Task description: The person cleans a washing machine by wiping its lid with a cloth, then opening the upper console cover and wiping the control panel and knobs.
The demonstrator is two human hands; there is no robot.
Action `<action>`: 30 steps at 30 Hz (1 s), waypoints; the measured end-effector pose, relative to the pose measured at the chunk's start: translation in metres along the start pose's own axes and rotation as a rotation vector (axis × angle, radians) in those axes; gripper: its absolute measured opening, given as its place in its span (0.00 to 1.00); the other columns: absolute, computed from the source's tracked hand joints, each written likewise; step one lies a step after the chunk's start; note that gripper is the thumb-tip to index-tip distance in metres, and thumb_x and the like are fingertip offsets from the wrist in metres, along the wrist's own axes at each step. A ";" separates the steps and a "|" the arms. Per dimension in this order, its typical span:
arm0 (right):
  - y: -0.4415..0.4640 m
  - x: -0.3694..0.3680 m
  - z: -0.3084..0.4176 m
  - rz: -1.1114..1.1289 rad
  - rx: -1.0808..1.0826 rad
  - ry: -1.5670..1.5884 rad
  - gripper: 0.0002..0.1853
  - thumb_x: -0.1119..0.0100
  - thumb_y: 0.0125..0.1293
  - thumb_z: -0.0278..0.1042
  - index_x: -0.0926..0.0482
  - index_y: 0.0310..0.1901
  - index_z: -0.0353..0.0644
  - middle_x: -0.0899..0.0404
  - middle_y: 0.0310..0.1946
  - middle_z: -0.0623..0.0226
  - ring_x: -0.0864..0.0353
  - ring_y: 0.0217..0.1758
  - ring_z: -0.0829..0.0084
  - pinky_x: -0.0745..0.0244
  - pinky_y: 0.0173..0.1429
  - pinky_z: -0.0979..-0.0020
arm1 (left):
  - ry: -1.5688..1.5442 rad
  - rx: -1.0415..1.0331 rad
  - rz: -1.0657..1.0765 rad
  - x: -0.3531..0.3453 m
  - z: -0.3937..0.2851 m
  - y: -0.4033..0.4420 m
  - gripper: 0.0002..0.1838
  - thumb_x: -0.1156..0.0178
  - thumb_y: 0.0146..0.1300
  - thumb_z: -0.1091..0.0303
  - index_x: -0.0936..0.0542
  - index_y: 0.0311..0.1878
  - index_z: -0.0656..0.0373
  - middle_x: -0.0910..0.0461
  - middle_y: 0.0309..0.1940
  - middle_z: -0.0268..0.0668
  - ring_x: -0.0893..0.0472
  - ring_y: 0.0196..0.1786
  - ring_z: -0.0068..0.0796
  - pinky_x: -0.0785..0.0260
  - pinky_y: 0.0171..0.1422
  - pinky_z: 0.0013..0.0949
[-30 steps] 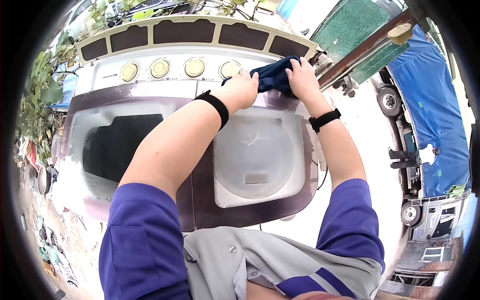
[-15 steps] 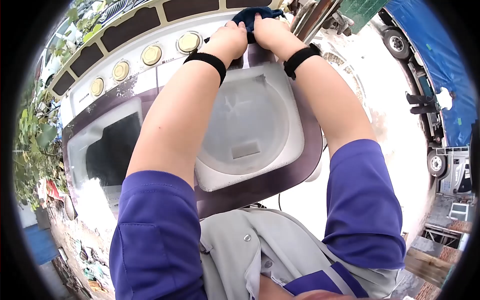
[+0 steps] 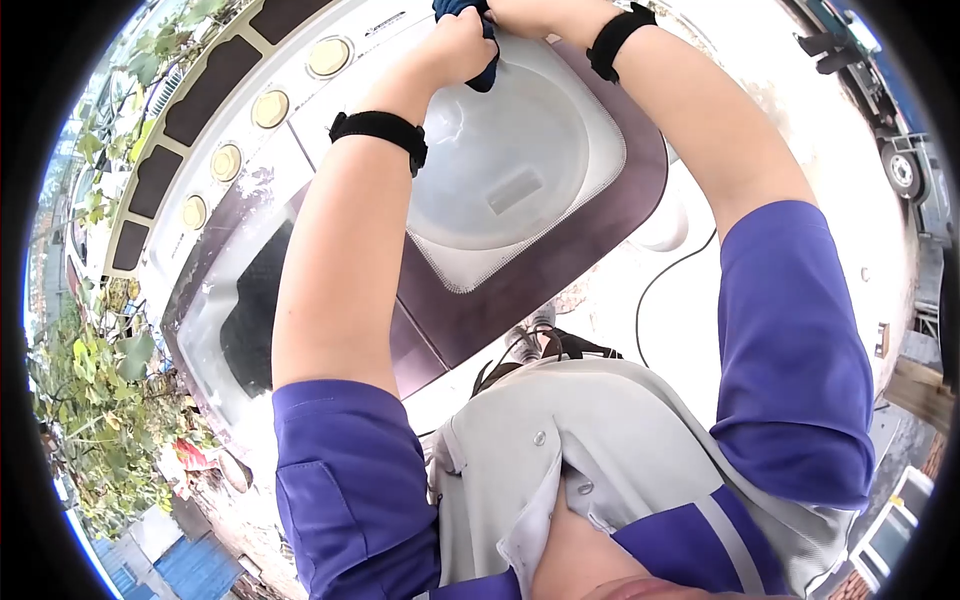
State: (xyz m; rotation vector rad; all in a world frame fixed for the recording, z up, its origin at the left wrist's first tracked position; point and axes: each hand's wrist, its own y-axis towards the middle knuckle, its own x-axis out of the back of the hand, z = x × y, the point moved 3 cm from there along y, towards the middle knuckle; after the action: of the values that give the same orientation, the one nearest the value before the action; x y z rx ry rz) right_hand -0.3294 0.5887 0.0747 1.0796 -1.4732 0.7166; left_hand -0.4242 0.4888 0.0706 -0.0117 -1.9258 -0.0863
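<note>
At the top edge of the view, my left hand [image 3: 462, 45] is closed around a dark blue cloth [image 3: 486, 74], whose lower end hangs out below the fingers. My right hand [image 3: 525, 14] is right beside it, closed on the upper part of the same cloth; the frame cuts off some of its fingers. Both hands are above the back of a twin-tub washing machine [image 3: 560, 290] with a purple-brown top. Below the cloth lies the machine's round translucent lid [image 3: 490, 150], shut in its white dotted surround.
Several cream knobs [image 3: 270, 108] line the control panel left of my left arm. A second, dark-windowed lid [image 3: 255, 310] lies at the left. A black cable [image 3: 640, 300] runs over the pale ground. Leafy vines [image 3: 100, 400] grow at the left; a truck wheel [image 3: 902, 172] shows far right.
The cloth, earlier bunched at the rear of the panel, now hangs down from my left hand over the lid's back edge. The view has turned, and both hands sit closer to its top.
</note>
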 end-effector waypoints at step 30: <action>0.039 -0.022 -0.076 -0.191 0.068 0.569 0.21 0.48 0.69 0.36 0.32 0.62 0.42 0.44 0.69 0.34 0.32 0.68 0.44 0.26 0.63 0.54 | 0.216 0.371 -0.142 0.023 -0.002 0.051 0.30 0.45 0.71 0.61 0.39 0.73 0.53 0.27 0.50 0.57 0.22 0.50 0.60 0.28 0.55 0.48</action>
State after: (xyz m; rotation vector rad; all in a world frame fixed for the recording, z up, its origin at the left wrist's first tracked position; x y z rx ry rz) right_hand -0.3343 0.6773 0.0735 0.9481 -0.8550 0.8553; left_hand -0.4273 0.5384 0.0953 0.3693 -1.6994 0.1696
